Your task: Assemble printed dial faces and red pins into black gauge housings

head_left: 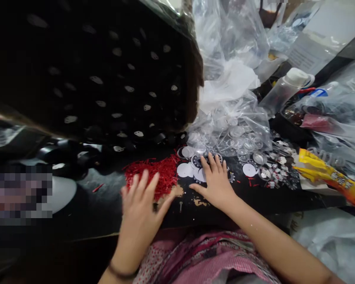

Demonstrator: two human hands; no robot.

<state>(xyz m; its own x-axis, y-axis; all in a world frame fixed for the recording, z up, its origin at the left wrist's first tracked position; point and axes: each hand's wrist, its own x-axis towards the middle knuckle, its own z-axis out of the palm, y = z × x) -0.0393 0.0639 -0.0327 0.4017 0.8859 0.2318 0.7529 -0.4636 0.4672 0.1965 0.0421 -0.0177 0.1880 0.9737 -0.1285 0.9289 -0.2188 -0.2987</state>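
My left hand (140,199) is open, fingers spread, at the near edge of a heap of thin red pieces (162,169). It is slightly blurred, and whether it touches them I cannot tell. My right hand (219,183) is also open, its fingers stretched over several round discs. Among these discs are plain white ones (185,170) and a black disc with white marks (196,160), partly hidden by the fingers. Beside the right hand lies another white disc (250,169) with a dark patterned rim. Neither hand appears to hold anything.
A large black container (106,71) with pale spots rises at left. Behind the discs lies a clear plastic bag (233,122) of round transparent pieces. To the right are small mixed parts (275,169), a yellow packet (328,173) and a translucent bottle (284,92). A small screw (180,206) lies near the table's front edge.
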